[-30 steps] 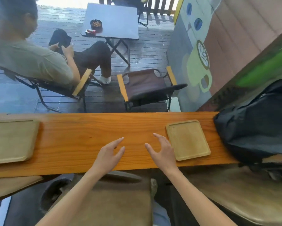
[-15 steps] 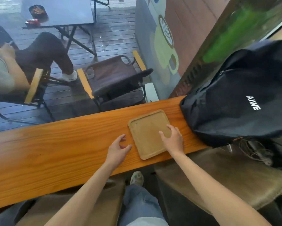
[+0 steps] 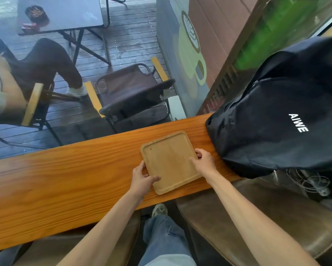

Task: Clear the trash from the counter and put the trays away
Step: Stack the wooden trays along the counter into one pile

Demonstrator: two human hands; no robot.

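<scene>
Two bare hands are gripping one square, light wooden tray with a raised rim [image 3: 169, 160], which is lying flat on the long orange-brown wooden desk [image 3: 65, 181], near its right end and turned a little askew to the desk's edge. The left hand [image 3: 143, 179] is closed on the tray's near-left corner: its thumb is lying across the top of the rim and the fingers are curling along the left edge, so its grip is shut on the tray. The right hand [image 3: 203, 160] is taking the right edge, thumb stretching over the rim onto the tray's inner surface and fingers wrapping the outside; its grip is likewise shut on the tray. Whether the tray is lifting off the desk cannot be told. The tray's inner surface is lying bare.

Just beside the right hand, a black fabric backpack with white lettering [image 3: 276, 116] is sitting on the right end of the desk, close to the tray's right edge but not touching it. Below the near edge of the desk, blue denim trouser legs [image 3: 161, 237] and a shoe are showing between brown leather stool seats [image 3: 267, 217].

Beyond the desk, on dark wet decking, a brown folding chair with yellow wooden armrests [image 3: 130, 93] is standing empty, and another seated person [image 3: 26, 70] is occupying a similar chair at the left, next to a grey square table [image 3: 69, 14].
</scene>
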